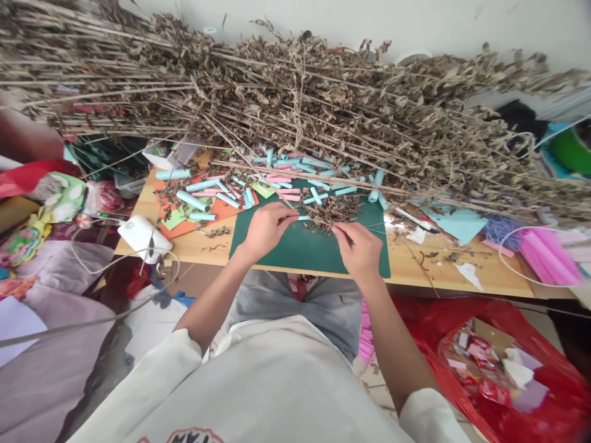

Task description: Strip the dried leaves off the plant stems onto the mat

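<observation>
My left hand (270, 229) is closed in a pinch above the dark green cutting mat (305, 249). A short light-blue paper tube (303, 218) lies at its fingertips; what the fingers grip is too small to tell. My right hand (359, 249) also pinches, at the near edge of a small heap of dried leaves (335, 210). Whatever sits between those fingertips is hidden, though a thin pale strand (375, 224) runs out to the right behind the hand. Light-blue and pink rolled paper tubes (205, 184) lie scattered beyond the mat and to its left.
A large bundle of dried leafy stalks (295, 98) spans the back of the wooden table (489, 271). A white device with a cord (144, 237) stands at the left edge. Below right hangs a red bag (425, 317) of scraps. Purple yarn (503, 231) lies right.
</observation>
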Tool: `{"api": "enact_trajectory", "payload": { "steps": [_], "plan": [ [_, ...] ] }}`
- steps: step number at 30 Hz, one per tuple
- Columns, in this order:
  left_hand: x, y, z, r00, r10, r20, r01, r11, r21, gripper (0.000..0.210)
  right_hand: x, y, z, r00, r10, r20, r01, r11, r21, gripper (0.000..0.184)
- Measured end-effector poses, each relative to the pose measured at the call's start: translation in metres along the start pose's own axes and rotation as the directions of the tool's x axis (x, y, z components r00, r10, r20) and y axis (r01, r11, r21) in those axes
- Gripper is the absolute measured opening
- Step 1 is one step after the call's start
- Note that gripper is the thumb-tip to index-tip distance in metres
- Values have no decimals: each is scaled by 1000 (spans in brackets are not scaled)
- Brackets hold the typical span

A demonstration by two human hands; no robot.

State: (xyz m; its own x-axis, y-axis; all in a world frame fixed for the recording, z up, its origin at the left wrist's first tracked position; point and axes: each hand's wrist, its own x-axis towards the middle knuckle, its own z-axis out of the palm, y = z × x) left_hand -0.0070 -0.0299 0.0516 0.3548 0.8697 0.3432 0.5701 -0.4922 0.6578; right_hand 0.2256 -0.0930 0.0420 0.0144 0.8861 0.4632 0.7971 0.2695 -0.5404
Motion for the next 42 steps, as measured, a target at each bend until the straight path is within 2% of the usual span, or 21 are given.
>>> {"api": "enact_trajectory", "payload": {
  "steps": [3,8,12,16,20,23,26,30,35,39,42],
  "plan": [
    [2,-8,-6,999,-34,5,35,997,-69,17,6,14,-5,999,-39,7,39,999,18,22],
    [4,-16,-15,994,-101,-42,100,994,-46,15,12,17,-19,996,-45,77,45,999,8,19],
    [2,-21,-11,991,-128,-50,127,992,-26,16,20,15,-12,1000,20,20,-21,999,40,22],
    [-1,-27,-6,989,-141,-36,143,988,62,20,23,19,-1,997,73,34,-72,997,-35,28],
    [-6,-37,-6,988,-155,-17,156,974,166,23,-4,16,0,996,84,-1,-83,991,-106,32],
    [-10,-44,-8,986,-163,35,153,967,206,22,-39,13,2,990,39,135,-13,983,-185,36],
    [-12,-48,-7,982,-155,110,129,969,212,22,-57,19,9,973,15,228,49,961,-271,26],
    [-11,-47,0,985,-112,132,79,970,231,22,-36,34,20,984,12,178,45,949,-311,27],
    [-5,-46,16,990,33,140,-81,932,354,26,5,45,30,991,8,137,31,959,-281,26],
    [9,-55,25,978,91,185,-159,905,395,24,18,53,35,989,2,148,32,974,-224,23],
    [15,-57,24,976,95,196,-168,902,397,25,21,59,33,990,11,138,12,987,-163,20]
  ]
}}
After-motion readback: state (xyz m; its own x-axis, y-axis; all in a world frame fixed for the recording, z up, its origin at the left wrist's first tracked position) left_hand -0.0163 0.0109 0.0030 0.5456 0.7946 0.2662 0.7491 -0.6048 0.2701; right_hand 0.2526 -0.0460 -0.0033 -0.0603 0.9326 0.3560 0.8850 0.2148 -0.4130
